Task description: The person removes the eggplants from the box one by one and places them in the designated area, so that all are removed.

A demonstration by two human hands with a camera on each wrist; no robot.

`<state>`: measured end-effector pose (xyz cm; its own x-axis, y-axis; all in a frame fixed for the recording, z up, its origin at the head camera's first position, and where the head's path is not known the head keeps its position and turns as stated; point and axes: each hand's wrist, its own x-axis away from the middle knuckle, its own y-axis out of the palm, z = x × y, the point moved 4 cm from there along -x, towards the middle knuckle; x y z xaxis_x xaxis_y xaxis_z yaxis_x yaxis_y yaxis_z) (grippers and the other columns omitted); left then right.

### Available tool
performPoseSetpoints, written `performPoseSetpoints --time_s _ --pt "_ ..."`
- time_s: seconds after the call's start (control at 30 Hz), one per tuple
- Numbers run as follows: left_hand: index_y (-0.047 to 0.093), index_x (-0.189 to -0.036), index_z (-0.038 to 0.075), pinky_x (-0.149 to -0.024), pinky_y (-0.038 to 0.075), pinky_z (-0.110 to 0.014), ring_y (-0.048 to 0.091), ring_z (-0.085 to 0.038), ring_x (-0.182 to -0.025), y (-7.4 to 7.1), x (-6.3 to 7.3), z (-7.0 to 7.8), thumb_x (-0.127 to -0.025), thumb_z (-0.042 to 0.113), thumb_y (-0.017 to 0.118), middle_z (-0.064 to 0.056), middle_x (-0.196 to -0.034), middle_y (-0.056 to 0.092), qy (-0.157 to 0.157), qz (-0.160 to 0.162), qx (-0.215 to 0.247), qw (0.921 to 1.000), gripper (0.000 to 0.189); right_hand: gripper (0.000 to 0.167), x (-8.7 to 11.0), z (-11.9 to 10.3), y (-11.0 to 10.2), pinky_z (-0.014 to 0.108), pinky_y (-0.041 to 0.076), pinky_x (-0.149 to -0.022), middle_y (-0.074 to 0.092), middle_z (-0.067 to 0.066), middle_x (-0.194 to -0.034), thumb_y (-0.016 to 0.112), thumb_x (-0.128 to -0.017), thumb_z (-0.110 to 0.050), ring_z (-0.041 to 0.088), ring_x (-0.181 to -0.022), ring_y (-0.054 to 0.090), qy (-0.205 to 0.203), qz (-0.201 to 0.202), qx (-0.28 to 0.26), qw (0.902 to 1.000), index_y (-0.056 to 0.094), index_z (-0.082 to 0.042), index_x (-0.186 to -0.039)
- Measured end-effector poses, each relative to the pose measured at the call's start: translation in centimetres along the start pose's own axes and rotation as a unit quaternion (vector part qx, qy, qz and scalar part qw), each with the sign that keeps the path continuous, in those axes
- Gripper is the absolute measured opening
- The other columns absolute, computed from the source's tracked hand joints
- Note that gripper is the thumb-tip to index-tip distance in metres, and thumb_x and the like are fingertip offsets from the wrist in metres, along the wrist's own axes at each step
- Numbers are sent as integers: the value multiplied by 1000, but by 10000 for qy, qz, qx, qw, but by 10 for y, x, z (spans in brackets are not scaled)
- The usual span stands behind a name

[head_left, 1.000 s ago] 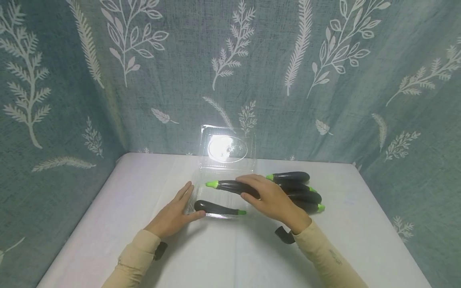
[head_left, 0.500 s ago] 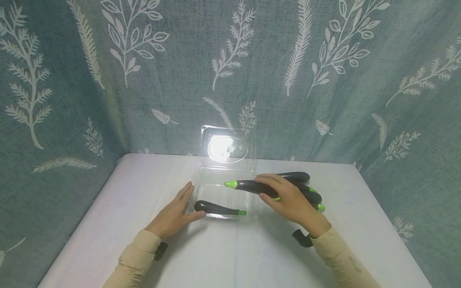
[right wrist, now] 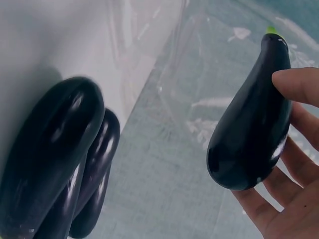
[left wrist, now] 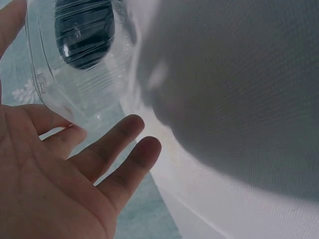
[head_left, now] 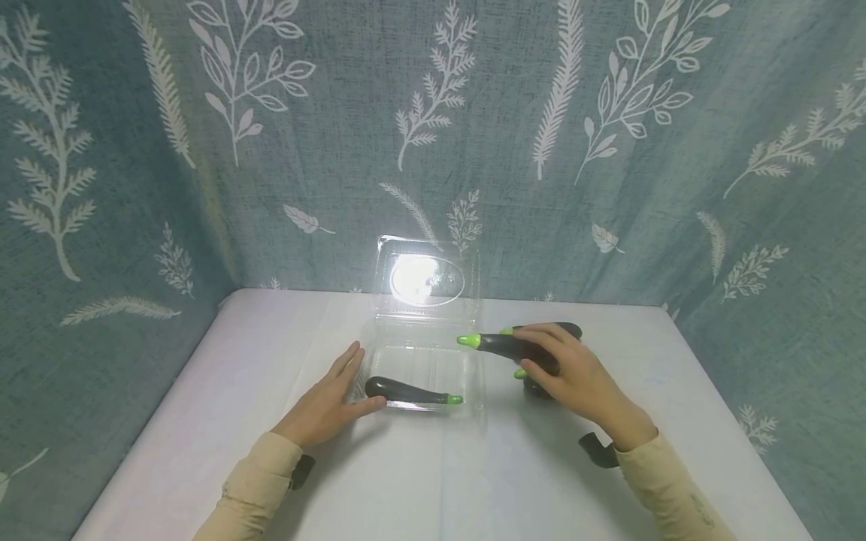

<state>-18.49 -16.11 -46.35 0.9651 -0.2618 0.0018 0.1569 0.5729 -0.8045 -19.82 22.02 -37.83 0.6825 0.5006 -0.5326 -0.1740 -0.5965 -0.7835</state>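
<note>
My right hand (head_left: 585, 379) grips a dark eggplant (head_left: 501, 345) with a bright green stem end, holding it raised beside the pile. In the right wrist view, thumb and fingers close around this eggplant (right wrist: 251, 119). A clear plastic clamshell box (head_left: 406, 359) stands in the middle of the table with its lid (head_left: 428, 279) up. One eggplant (head_left: 406, 391) lies along the box's near side, its stem pointing right. My left hand (head_left: 325, 402) rests with extended fingers at the box's left side. The left wrist view shows that eggplant's rounded end (left wrist: 84, 37) through the plastic wall.
Several more eggplants (right wrist: 52, 144) lie close together right of the box, partly hidden by my right hand in the head view. A white cloth (head_left: 419, 481) covers the table. Leaf-patterned green curtain (head_left: 514, 150) surrounds the back and sides.
My right hand has moved right, carrying the eggplant from over the box to over the pile. The left hand, the box and the eggplant inside it have stayed put.
</note>
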Motion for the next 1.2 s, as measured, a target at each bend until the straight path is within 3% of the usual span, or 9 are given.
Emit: performPoseSetpoints --time_s 0.83,1.07,1.2 --pt "15 -164 10 -114 28 -66 26 -43 -148 -1 1 3 -92 63 64 -6 -171 8 -59 -42 54 10000 102 48 48 37 -21 33 47 -100 64 1 -126 80 -86 -6 23 -118 60 350 3 383 9987 65 -12 -132" --pt "16 -163 9 -114 29 -65 26 -42 -148 -1 1 3 -92 63 64 -6 -171 8 -31 -35 52 10000 102 47 62 45 -26 47 48 -97 65 3 -126 80 -87 -7 27 -118 61 653 -24 542 9964 66 -12 -131" --pt "16 -163 9 -114 29 -65 26 -42 -148 -1 1 3 -92 63 64 -6 -171 8 -22 -37 33 10000 102 47 70 47 -26 44 47 -98 65 3 -127 81 -86 -8 27 -118 61 749 -20 564 9956 66 -12 -130"
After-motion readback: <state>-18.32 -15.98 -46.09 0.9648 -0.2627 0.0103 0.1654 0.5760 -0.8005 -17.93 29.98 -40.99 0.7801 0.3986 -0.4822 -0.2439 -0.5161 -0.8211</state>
